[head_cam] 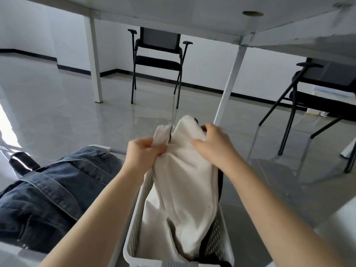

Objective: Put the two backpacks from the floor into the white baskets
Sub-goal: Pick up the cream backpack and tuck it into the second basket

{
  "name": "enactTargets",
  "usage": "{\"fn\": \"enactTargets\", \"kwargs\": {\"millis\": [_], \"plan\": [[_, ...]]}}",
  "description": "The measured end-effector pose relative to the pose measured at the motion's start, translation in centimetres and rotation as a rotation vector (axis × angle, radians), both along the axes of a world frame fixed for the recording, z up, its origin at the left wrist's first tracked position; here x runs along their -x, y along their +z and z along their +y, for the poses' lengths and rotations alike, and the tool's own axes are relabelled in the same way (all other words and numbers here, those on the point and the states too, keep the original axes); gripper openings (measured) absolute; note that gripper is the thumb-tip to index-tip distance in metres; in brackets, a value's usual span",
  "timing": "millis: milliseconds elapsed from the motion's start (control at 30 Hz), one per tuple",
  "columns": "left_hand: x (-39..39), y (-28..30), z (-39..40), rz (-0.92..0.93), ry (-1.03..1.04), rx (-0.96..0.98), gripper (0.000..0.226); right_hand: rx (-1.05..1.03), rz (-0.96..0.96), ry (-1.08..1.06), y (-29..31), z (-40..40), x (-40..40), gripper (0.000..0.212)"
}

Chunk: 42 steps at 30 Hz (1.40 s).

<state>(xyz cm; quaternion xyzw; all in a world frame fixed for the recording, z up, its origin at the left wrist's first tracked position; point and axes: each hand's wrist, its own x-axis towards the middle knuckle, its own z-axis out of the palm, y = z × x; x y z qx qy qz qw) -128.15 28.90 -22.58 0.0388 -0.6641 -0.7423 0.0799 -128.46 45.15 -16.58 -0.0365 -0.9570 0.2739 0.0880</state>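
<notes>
With both hands, left hand and right hand, gripping its top, the white backpack stands half inside the near-right white basket, beside the denim backpack, and a hard downward push could tip the light basket.

We see the left hand pinching the white backpack by its top fabric, right hand gripping its upper edge; the backpack stands inside a white perforated basket. A denim backpack sits in the adjacent basket left of it. Black chair beyond, on the grey floor
</notes>
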Motion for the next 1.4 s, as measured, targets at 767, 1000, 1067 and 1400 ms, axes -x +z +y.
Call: {"fn": "enactTargets", "kwargs": {"millis": [767,1000,1067,1400], "plan": [[-1.7,3.5,-5.3,-0.217,0.148,0.305,0.029,0.366,-0.347,0.353,-10.2,0.4,-0.8,0.047],[-1.7,3.5,-5.5,-0.187,0.115,0.007,0.01,0.061,-0.817,0.433,-17.2,1.6,-4.2,0.089],[-1.6,3.3,-5.7,-0.189,0.103,-0.014,0.012,0.191,-0.806,0.391,-18.0,1.6,-4.1,0.083],[-0.8,1.6,-7.7,-0.237,0.2,-0.13,0.008,0.885,-0.08,0.058,-11.8,2.5,-1.2,0.018]]}}
